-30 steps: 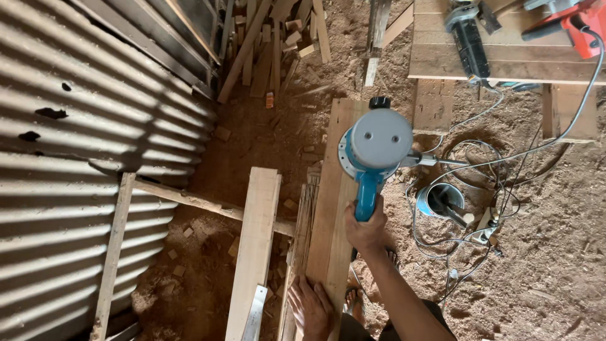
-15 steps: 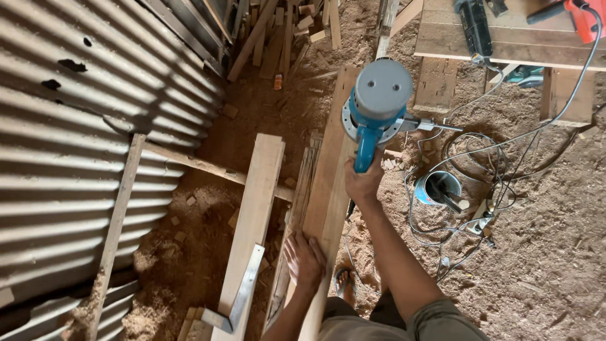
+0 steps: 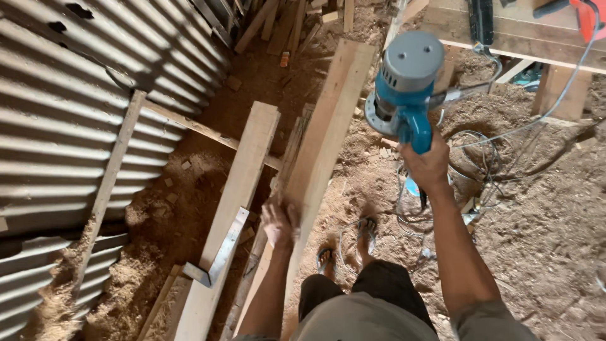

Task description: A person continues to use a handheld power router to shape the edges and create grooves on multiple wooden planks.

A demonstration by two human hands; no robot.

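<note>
Head view: gripped blue power router (image 3: 404,88) in closed right hand (image 3: 429,165), pressed spread left hand (image 3: 279,222) flat on long plank (image 3: 322,145).

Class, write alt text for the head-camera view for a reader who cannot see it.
Looking down, a person's right hand lifts a blue and grey power tool by its handle, while the left hand rests on a long plank. Sawdust covers the floor, and a corrugated metal wall stands on the left.

Right hand (image 3: 430,165) grips blue power tool (image 3: 404,88) by handle, raised over long plank (image 3: 325,145). Left hand (image 3: 280,222) (blurred) flat on plank, nearer. Metal square (image 3: 221,252) lies on left plank (image 3: 237,196). Corrugated sheeting (image 3: 69,120) far left.
</note>
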